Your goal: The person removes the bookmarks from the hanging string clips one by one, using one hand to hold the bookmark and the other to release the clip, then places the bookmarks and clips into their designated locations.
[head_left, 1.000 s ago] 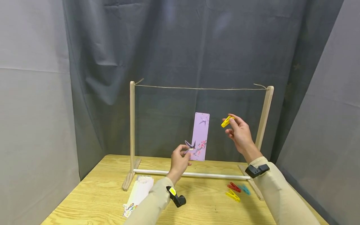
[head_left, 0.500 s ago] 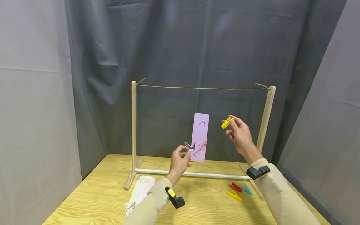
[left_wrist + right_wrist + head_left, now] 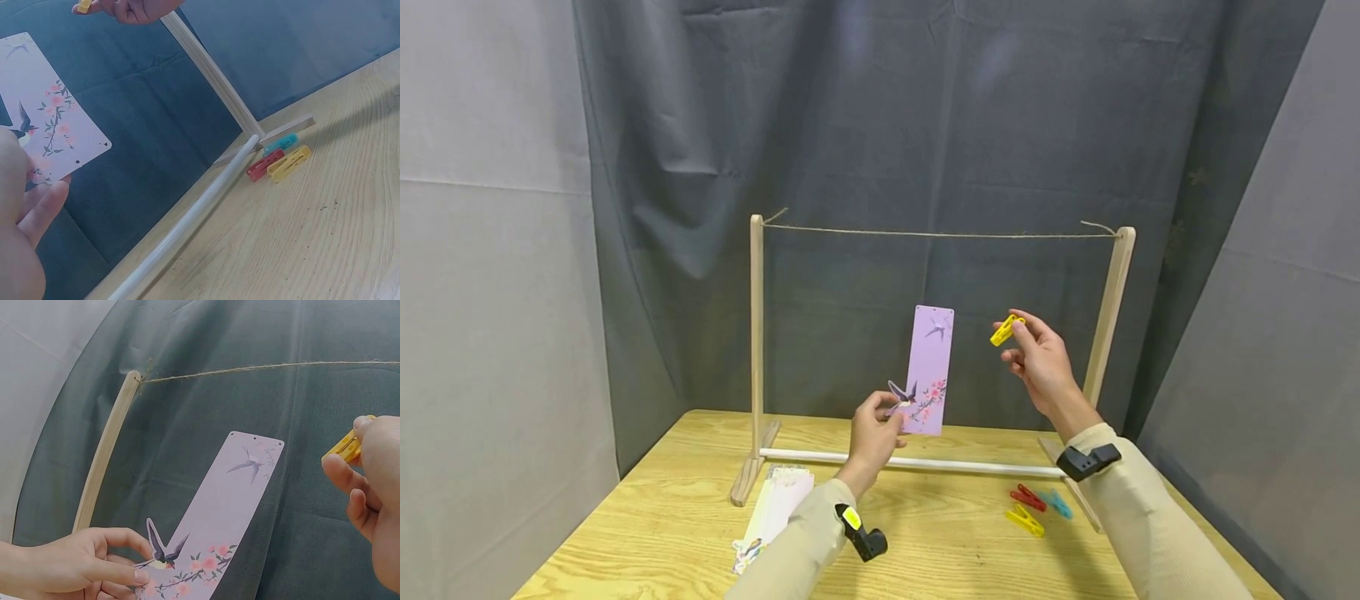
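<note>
My left hand (image 3: 874, 433) pinches the lower left edge of a purple bookmark (image 3: 931, 346) printed with swallows and pink blossoms. The bookmark stands nearly upright in the air, below the twine (image 3: 880, 233). Between thumb and forefinger, my right hand (image 3: 1041, 358) holds a yellow clothespin (image 3: 1006, 330), to the right of the bookmark and apart from it. In the right wrist view, small holes show along the top edge of the bookmark (image 3: 222, 494). Whether the clothespin's jaws are parted is too small to tell.
Twine runs between two wooden posts (image 3: 757, 333), joined low down by a white rod (image 3: 925, 464). A stack of bookmarks (image 3: 778, 504) lies at left on the table (image 3: 647, 517). Red (image 3: 1028, 497), blue (image 3: 1057, 503) and yellow (image 3: 1026, 521) clothespins lie at right.
My left hand and the bookmark have moved slightly down and to the left. The right hand with the clothespin has dropped very slightly.
</note>
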Demonstrator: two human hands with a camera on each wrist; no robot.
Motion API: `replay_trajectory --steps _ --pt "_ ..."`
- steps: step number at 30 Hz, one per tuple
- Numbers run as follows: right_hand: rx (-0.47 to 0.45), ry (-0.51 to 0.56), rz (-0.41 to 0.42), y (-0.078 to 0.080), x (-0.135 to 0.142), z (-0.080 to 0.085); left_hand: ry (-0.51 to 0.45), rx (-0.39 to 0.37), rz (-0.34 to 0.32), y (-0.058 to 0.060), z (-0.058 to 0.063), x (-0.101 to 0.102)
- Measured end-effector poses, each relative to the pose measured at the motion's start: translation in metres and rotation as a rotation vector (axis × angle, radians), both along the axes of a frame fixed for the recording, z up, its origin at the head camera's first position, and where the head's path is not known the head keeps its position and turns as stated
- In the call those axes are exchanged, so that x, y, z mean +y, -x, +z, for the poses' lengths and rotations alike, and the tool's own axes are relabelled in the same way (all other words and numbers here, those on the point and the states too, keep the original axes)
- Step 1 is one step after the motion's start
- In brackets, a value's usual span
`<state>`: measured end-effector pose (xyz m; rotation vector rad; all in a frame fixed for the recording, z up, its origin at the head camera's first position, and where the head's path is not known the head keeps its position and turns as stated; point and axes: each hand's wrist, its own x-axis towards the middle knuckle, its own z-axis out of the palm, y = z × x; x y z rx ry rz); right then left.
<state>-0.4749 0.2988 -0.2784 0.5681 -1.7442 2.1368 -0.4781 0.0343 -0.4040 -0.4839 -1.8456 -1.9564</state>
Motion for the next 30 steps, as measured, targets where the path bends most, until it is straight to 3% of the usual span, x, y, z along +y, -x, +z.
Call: replay_trajectory --steps 16,26,30 --pt "-0.001 -0.031 0.002 0.000 0.001 -0.007 -0.003 -0.030 -0.004 -0.007 -0.011 -0.002" --pt "-0.008 -0.052 -0.001 0.001 0.003 -0.012 0.048 -0.008 -0.006 -0.032 0.000 -0.003" --pt "-0.006 -0.059 0.005 0.001 0.003 -0.014 0.041 -0.006 -0.005 -0.029 -0.005 -0.005"
